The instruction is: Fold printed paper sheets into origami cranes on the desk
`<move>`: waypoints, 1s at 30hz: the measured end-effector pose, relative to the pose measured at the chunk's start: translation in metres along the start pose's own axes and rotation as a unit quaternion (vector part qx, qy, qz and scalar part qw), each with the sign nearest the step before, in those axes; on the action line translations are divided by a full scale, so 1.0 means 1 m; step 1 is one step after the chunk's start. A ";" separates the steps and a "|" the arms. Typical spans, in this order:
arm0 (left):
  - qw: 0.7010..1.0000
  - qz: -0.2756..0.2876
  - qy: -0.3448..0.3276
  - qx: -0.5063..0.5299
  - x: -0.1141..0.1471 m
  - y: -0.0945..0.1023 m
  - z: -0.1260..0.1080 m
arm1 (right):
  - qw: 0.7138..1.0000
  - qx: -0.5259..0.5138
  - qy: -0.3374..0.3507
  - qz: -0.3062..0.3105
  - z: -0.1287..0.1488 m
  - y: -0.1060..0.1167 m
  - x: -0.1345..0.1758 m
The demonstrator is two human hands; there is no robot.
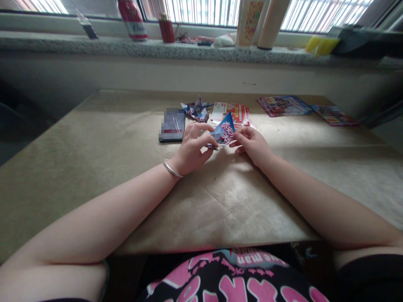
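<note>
Between my two hands, just above the table, is a piece of blue printed paper (227,129) with pink and white lettering, folded to a pointed corner at the top. My left hand (197,144), with a silver bangle at the wrist, grips its left side and lower edge. The right hand (250,142) pinches its right edge between thumb and fingers. Behind the hands lie several folded paper pieces (198,111) in blue, white and red. A stack of orange and white printed sheets (234,112) rests just beyond the blue paper, partly covered by it.
Left of my left hand lies a phone (174,126), its screen partly blurred. Printed booklets (285,105) and another printed stack (335,115) are at the table's back right. The windowsill (201,51) holds a red can (134,21), a red pot (166,29) and bottles.
</note>
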State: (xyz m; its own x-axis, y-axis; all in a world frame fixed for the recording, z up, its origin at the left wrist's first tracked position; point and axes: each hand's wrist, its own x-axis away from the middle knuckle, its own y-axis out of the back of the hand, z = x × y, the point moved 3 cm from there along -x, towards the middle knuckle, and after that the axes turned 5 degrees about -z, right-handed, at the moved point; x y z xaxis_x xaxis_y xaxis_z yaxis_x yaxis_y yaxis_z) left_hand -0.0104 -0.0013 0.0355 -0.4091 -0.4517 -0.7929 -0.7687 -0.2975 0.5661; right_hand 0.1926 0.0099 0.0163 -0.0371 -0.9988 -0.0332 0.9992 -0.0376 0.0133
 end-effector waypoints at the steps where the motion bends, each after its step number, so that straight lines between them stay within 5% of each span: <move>1: 1.000 0.010 0.002 0.007 0.000 -0.001 0.000 | 1.000 -0.010 -0.007 -0.002 0.000 0.000 0.000; 15: 0.999 0.038 0.030 -0.001 0.004 -0.005 0.006 | 0.996 -0.071 -0.046 -0.021 -0.007 0.008 -0.007; 20: 0.993 -0.030 0.089 0.072 0.008 -0.006 0.018 | 0.994 -0.099 -0.035 -0.032 -0.010 0.011 -0.011; 24: 0.954 -0.047 0.200 0.218 0.014 -0.016 0.038 | 0.993 -0.111 -0.046 -0.009 -0.008 0.011 -0.010; 30: 0.867 0.032 0.305 0.393 0.011 -0.027 0.034 | 0.992 -0.117 -0.055 0.010 -0.007 0.010 -0.009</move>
State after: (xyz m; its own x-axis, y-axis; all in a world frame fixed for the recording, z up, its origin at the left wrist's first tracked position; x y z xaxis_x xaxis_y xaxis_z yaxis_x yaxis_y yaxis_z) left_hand -0.0110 0.0304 0.0038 -0.3122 -0.8778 -0.3633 -0.9494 0.3022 0.0856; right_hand 0.2027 0.0187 0.0093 -0.0061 -0.9972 0.0751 0.9753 -0.0225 -0.2196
